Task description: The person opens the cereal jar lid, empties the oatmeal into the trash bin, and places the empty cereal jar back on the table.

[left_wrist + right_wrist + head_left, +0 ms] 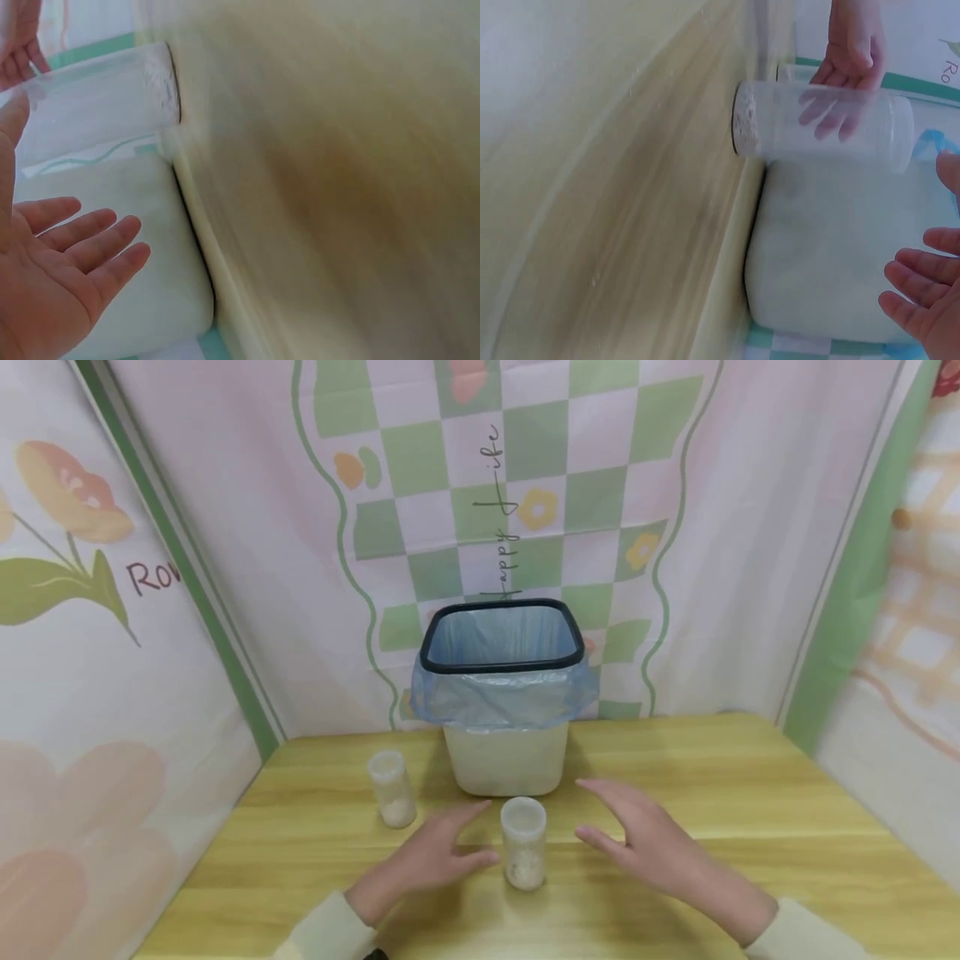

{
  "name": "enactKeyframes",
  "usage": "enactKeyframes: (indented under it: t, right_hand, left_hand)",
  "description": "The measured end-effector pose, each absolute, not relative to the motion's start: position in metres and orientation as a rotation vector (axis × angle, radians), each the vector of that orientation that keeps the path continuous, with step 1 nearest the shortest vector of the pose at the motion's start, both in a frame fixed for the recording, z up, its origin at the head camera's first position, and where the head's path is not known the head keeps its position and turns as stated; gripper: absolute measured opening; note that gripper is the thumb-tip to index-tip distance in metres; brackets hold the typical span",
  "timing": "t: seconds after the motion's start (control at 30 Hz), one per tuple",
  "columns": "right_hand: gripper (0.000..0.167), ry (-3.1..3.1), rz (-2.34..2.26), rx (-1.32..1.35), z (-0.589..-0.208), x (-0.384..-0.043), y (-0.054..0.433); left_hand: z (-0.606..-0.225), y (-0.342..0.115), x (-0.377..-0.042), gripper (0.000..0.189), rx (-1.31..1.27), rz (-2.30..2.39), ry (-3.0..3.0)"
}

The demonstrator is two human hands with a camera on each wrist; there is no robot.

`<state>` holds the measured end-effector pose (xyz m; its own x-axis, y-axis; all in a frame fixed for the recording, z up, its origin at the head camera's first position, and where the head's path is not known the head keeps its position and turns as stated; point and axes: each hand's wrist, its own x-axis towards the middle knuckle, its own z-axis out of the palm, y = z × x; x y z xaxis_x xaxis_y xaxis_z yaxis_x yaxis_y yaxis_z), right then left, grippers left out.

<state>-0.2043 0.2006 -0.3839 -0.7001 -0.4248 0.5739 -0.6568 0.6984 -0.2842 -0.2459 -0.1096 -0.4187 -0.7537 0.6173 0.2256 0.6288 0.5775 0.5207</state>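
A clear plastic jar (524, 847) with a whitish lid stands upright on the wooden table, a little pale, crumbly matter at its bottom. To its left is my left hand (431, 856), fingers spread and apart from the jar. My right hand (648, 839) hovers on the other side, thumb and fingers parted, holding nothing. Both wrist views show the jar (112, 101) (817, 124) between the two hands. A second, similar jar (392, 789) stands farther left, beyond my left hand, also with pale contents low inside.
Behind the nearer jar stands a white trash bin (506, 760) with a black rim (502, 667) and a blue bag (502, 697) folded over its edge. Patterned curtains (750, 568) hang around the back and sides of the wooden table (712, 777).
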Motion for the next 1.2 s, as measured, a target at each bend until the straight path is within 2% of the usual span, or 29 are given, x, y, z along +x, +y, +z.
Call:
enactKeyframes:
  t: [0.17,0.37,0.57,0.87,1.2]
  right_hand:
    - [0.051,-2.434,0.731,0.814,-0.387,-0.202,0.188]
    - [0.049,-2.444,0.816,0.801,-0.392,-0.199,0.172]
    - [0.049,-2.446,0.96,0.754,-0.395,-0.195,0.154]
    - [0.051,-2.428,1.231,0.656,-0.403,-0.195,0.135]
    - [0.055,-2.357,1.504,0.434,-0.413,-0.196,0.119]
  left_hand:
    - [-0.427,-0.098,-0.246,0.078,-1.104,-1.019,-2.781]
    - [-0.433,-0.086,-0.246,0.064,-1.177,-1.173,-2.703]
    - [-0.438,-0.079,-0.246,0.056,-1.114,-1.297,-2.696]
    - [-0.442,-0.071,-0.247,0.052,-1.057,-1.634,-2.641]
    - [-0.445,-0.064,-0.246,0.054,-1.002,-1.696,-2.617]
